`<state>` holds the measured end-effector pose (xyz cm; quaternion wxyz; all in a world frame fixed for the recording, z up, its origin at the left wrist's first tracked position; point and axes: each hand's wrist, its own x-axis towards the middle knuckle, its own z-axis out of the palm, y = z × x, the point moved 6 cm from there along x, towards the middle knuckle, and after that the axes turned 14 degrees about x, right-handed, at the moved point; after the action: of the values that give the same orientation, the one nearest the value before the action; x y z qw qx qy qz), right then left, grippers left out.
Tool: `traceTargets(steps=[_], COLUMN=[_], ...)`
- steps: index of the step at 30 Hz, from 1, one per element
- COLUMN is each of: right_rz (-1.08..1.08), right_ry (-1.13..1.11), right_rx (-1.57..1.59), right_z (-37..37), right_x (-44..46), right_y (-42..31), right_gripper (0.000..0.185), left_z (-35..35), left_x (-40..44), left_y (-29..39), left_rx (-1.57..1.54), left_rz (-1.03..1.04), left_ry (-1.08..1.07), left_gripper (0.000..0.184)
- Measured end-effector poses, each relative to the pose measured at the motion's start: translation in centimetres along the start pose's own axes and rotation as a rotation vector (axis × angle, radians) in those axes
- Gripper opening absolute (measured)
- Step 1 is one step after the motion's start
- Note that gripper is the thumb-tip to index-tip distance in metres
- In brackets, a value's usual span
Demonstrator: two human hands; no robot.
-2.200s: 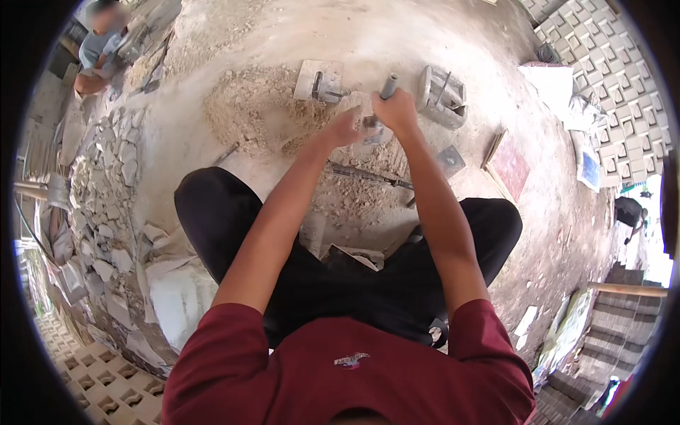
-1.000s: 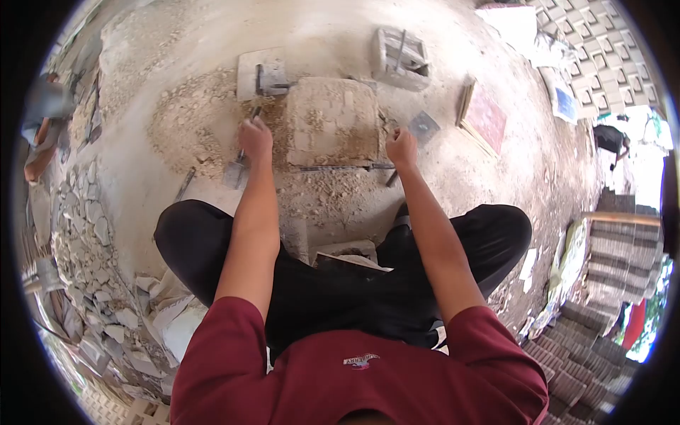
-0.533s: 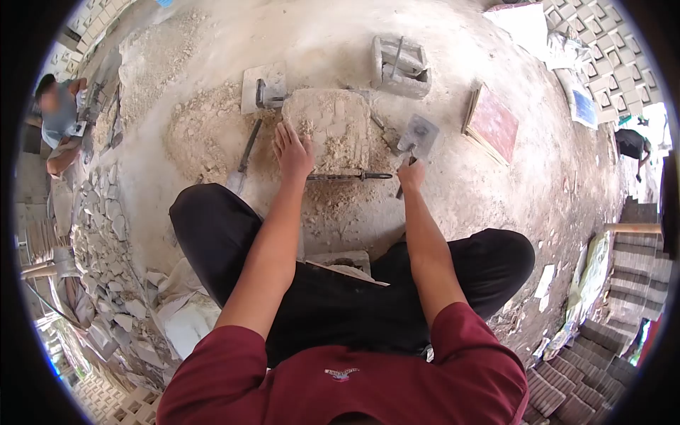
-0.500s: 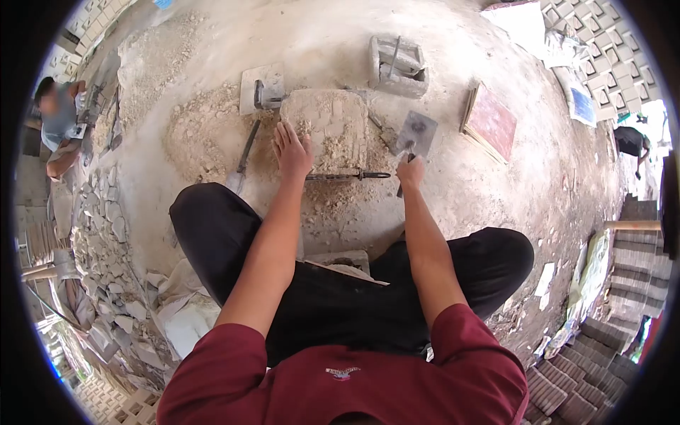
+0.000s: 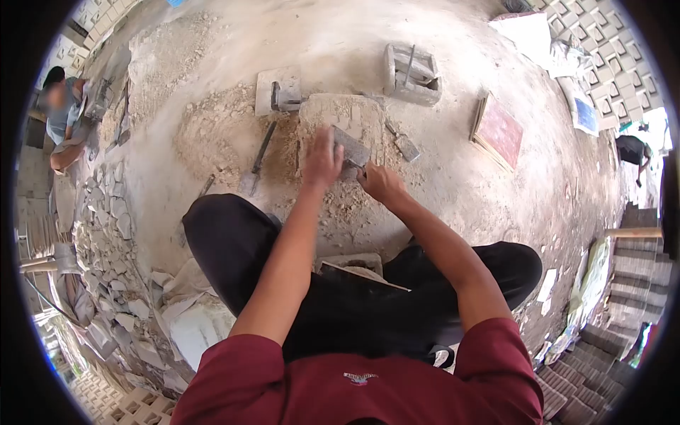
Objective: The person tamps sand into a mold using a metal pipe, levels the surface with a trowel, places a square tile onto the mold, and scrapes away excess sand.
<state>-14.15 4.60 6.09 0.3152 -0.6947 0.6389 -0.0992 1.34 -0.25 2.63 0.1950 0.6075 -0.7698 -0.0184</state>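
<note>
My right hand (image 5: 382, 183) is closed round the handle of a flat rectangular trowel (image 5: 352, 146), whose blade lies over the near part of a dusty square block (image 5: 340, 110). Beside the blade's left edge is my left hand (image 5: 323, 159), fingers stretched out and slightly blurred, at or just above the block's crumbly material. Whether it touches the blade is unclear. Loose sandy crumbs lie round the block. A smaller trowel (image 5: 406, 146) rests on the ground right of the block. Left of it lies a long dark-handled tool (image 5: 263, 151).
A grey mould-like box (image 5: 413, 75) stands behind, right. A plate with a dark bracket (image 5: 277, 91) is behind, left. Reddish boards (image 5: 500, 133) lie at the right. Rubble (image 5: 106, 212) covers the left. One person (image 5: 64, 117) sits far left; another (image 5: 632, 152) is far right.
My right hand has picked up the rectangular trowel from the right and brought it over the block. My left hand has moved slightly right. The dark bar along the block's near edge is no longer visible.
</note>
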Motion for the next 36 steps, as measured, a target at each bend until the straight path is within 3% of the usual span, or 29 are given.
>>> traceTargets(steps=[3, 14, 16, 19, 29, 31, 33, 36], right_rz=[0.021, 0.055, 0.036, 0.027, -0.016, -0.034, 0.17, 0.242], right_ry=[-0.054, -0.08, -0.086, -0.066, -0.171, -0.171, 0.008, 0.148], right_rx=[-0.04, -0.119, -0.127, -0.15, -0.225, -0.235, -0.031, -0.034], right_z=[-0.2, -6.1, -6.9, -7.9, -5.7, -5.7, -7.1, -9.7], right_x=[1.5, 15.0, 17.9, 19.7, 14.5, 13.0, 12.7, 10.5], right_y=[-0.1, -1.9, -2.5, -2.5, -3.7, -3.1, 1.6, 3.5], right_gripper=[0.037, 0.037, 0.035, 0.033, 0.036, 0.036, 0.035, 0.033], left_z=[1.7, 5.7, 6.8, 7.4, 4.5, 3.5, 3.0, 2.4], left_x=[-0.4, 13.2, 16.4, 18.4, 10.5, 8.3, 6.3, 3.2], left_y=[1.0, -3.2, -4.4, -5.2, -5.1, -5.4, -7.0, -7.4], left_rx=[0.251, 0.342, 0.309, 0.312, 0.301, 0.079, 0.017, -0.078], left_rz=[0.004, -0.072, -0.071, -0.101, -0.134, -0.128, -0.229, -0.384], left_ry=[-0.007, -0.068, -0.232, -0.276, -0.181, -0.214, -0.112, -0.035], left_gripper=[0.063, 0.062, 0.063, 0.062, 0.062, 0.061, 0.061, 0.061])
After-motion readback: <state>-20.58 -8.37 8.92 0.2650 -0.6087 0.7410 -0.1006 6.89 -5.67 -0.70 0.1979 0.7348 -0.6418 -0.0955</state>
